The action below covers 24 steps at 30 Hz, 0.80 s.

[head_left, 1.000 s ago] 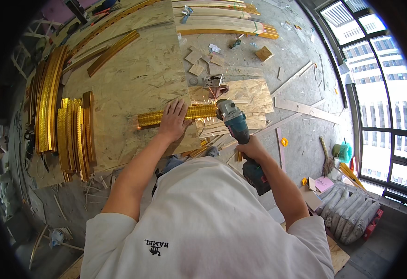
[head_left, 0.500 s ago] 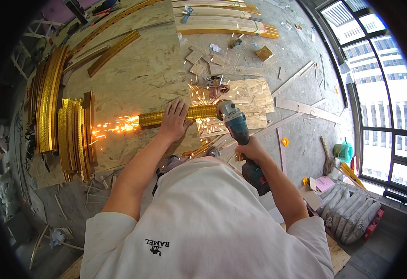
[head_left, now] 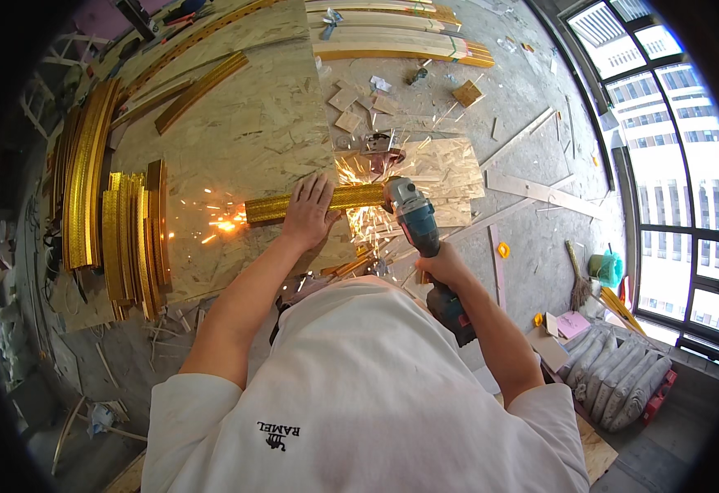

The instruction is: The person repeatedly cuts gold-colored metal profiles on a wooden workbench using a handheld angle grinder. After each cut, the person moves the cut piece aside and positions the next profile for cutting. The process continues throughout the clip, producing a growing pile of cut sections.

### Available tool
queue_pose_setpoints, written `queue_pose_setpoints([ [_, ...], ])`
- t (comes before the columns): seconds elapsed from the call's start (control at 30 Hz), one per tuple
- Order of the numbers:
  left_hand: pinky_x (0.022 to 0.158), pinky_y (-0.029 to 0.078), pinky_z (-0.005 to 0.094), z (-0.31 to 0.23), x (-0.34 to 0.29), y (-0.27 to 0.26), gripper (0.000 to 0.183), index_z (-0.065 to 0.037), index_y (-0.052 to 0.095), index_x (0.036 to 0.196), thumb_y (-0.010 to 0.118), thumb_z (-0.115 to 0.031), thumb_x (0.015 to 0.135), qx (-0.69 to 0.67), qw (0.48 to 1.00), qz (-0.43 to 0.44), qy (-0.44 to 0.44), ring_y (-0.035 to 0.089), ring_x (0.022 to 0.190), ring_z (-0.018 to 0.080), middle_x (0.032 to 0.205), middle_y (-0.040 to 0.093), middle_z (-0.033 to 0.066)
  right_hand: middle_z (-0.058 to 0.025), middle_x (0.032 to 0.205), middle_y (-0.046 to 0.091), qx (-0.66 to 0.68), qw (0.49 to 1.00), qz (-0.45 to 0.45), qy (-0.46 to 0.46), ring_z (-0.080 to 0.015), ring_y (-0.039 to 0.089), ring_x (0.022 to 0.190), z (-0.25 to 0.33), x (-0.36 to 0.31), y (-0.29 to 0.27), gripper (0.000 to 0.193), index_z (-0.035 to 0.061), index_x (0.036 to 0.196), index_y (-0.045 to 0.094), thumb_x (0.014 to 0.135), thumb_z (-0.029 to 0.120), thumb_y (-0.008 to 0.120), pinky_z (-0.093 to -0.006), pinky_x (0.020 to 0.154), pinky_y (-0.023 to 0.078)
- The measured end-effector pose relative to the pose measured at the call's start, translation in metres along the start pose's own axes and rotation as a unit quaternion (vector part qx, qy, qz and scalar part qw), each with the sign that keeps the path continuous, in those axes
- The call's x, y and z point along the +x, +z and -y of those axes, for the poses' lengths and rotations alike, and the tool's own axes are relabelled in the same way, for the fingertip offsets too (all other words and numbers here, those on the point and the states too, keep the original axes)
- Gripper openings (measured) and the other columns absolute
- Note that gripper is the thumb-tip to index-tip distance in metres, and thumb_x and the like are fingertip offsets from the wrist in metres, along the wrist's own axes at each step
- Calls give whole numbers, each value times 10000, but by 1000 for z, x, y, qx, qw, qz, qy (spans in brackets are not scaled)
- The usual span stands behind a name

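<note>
A gold metal trim strip (head_left: 271, 209) lies crosswise on the particle-board table (head_left: 244, 123), its right end jutting past the table edge. My left hand (head_left: 308, 212) presses it down, fingers draped over the top and thumb on the near side. In my right hand (head_left: 444, 265) is a teal and black cordless angle grinder (head_left: 419, 223), gripped round its body. The grinder's head meets the strip's right end; its disc is hardly visible. Sparks spray around that contact, and more fly from the strip's left end.
Gold strips (head_left: 133, 242) are stacked at the table's left, beside longer ones (head_left: 88, 181). Below the right edge, a loose particle-board sheet (head_left: 446, 164) and wood offcuts (head_left: 345, 99) litter the concrete floor. Long bundled strips (head_left: 400, 45) lie at the far side. A broom (head_left: 578, 283) stands near the windows.
The sparks at the grinder have spread wider, while those at the strip's left end have thinned. Both hands, the strip and the grinder stay almost in place.
</note>
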<state>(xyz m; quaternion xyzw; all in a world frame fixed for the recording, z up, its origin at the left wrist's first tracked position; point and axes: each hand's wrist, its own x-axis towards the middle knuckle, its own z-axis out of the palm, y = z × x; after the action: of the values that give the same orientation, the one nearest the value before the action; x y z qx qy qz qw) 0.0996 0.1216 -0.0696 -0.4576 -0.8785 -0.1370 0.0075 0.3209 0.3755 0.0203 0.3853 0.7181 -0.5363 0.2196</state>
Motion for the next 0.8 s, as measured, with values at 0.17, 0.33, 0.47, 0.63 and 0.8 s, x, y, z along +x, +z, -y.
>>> queue_pose_setpoints([
  [0.17, 1215, 211, 503, 0, 0, 1, 665, -37, 424, 1467, 532, -472, 976, -8, 1000, -4, 0, 292, 1462, 337, 1545, 382, 158, -54, 652, 616, 3, 1000, -13, -11, -144, 602, 530, -5, 0, 3, 201, -23, 879, 618, 761, 120, 696, -315, 490, 483],
  [0.33, 1211, 217, 506, 1, -1, 1, 667, -34, 432, 1461, 535, -474, 970, -13, 1000, -21, 7, 298, 1459, 330, 1535, 394, 159, -59, 644, 620, 10, 1000, -10, -13, -150, 616, 536, -10, 0, 6, 185, -24, 841, 623, 759, 124, 696, -321, 494, 487],
  [0.47, 1211, 219, 502, 1, 0, -3, 665, -40, 434, 1461, 520, -486, 976, 17, 999, -18, 21, 307, 1455, 328, 1528, 405, 155, -71, 637, 629, 2, 1000, -13, -5, -156, 622, 534, -16, 2, 7, 181, -29, 832, 627, 756, 122, 693, -323, 486, 486],
  [0.63, 1217, 207, 497, 1, 0, 1, 674, -54, 411, 1482, 495, -502, 986, 8, 1000, -6, -1, 293, 1464, 323, 1547, 386, 142, -80, 640, 636, -3, 1000, -20, 6, -160, 623, 534, -8, -6, 9, 190, -37, 846, 630, 752, 117, 690, -328, 488, 490],
  [0.8, 1221, 205, 492, 1, -1, 3, 673, -57, 396, 1492, 520, -476, 980, -4, 1000, -7, -4, 296, 1463, 322, 1555, 374, 140, -80, 642, 636, -5, 1000, -21, 3, -167, 632, 548, -5, -10, 11, 202, -44, 859, 628, 749, 113, 689, -330, 500, 495],
])
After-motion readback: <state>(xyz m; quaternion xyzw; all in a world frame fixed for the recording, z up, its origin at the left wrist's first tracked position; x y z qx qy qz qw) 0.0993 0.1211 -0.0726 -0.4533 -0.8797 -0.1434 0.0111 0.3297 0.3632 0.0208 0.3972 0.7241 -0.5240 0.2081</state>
